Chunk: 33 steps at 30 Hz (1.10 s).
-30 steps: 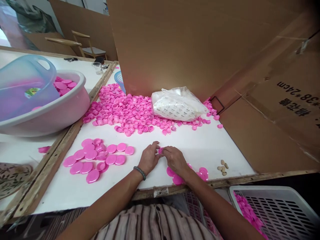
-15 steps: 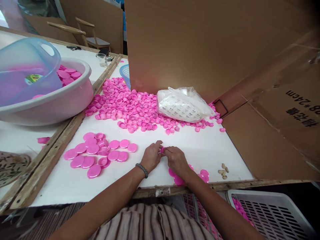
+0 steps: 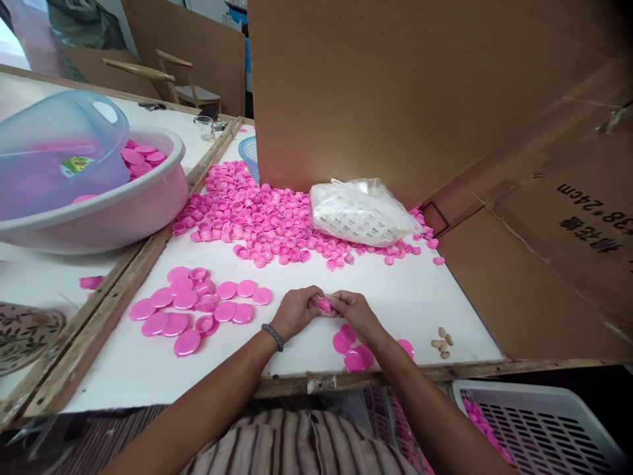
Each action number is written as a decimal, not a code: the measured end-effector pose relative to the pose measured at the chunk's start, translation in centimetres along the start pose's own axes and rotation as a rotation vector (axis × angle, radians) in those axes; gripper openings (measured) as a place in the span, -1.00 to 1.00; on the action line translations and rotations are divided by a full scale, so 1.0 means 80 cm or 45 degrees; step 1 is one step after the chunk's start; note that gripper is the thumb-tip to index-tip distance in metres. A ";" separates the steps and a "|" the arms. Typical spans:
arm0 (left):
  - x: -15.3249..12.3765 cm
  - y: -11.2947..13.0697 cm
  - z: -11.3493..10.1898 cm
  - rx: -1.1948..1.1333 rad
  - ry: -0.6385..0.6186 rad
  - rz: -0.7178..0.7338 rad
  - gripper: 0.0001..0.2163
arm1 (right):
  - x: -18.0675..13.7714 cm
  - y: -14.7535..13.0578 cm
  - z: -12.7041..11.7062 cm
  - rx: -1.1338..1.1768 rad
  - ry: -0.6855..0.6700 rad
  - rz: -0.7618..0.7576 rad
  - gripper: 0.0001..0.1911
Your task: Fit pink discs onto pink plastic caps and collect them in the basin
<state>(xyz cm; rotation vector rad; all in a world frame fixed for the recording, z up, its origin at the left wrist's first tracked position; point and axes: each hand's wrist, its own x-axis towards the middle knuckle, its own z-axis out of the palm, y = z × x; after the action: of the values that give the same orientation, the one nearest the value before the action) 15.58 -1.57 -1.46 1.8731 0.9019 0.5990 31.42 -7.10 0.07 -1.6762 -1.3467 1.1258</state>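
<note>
A heap of caps [image 3: 262,221] lies toward the desk's [image 3: 420,290] back edge, a bag [image 3: 363,211] on its right part. Discs [image 3: 186,344] lie near the left edge, more discs [image 3: 353,360] at the front edge, peanuts [image 3: 444,354] near the front right corner.

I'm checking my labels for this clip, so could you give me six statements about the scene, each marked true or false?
1. The left hand and right hand both have their fingers on one pink piece. True.
2. The left wrist is bare. False: a bead bracelet circles it.
3. The large pale basin has pink discs in it. True.
4. Nothing else is in that basin. False: a translucent blue tub sits in it too.
5. Some nut-like bits lie to the right of the right hand. True.
6. Those bits are pink. False: they are tan.
</note>
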 end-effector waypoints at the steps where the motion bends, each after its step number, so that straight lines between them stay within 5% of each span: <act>1: 0.001 -0.001 -0.001 -0.040 0.016 -0.047 -0.77 | 0.001 -0.001 0.000 0.053 -0.007 0.040 -0.69; 4: 0.003 -0.001 -0.003 -0.156 0.039 -0.247 -0.76 | -0.003 -0.002 0.001 -0.016 0.026 -0.057 -0.66; 8: 0.005 0.003 -0.010 -0.266 -0.015 -0.498 -0.75 | -0.009 -0.006 0.000 -0.463 -0.093 -0.474 -0.71; 12: 0.008 0.004 -0.016 -0.231 -0.061 -0.612 -0.77 | -0.003 -0.014 -0.002 -0.866 -0.127 -0.633 -0.80; 23: 0.016 0.001 -0.022 -0.419 -0.276 -0.729 -0.64 | 0.005 -0.010 0.001 -0.810 -0.229 -0.560 -0.82; 29: 0.007 0.002 -0.019 -0.546 -0.157 -0.629 -0.62 | -0.014 -0.008 0.014 -0.837 0.073 -0.425 -0.66; 33: 0.008 0.007 -0.019 -0.574 -0.152 -0.676 -0.63 | -0.009 -0.016 0.004 -0.754 -0.129 -0.423 -0.71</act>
<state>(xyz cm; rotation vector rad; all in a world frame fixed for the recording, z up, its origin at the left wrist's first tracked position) 15.06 -0.43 -0.25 1.1877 1.0326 0.3209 30.61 -7.50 1.24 -1.7022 -2.0798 0.6569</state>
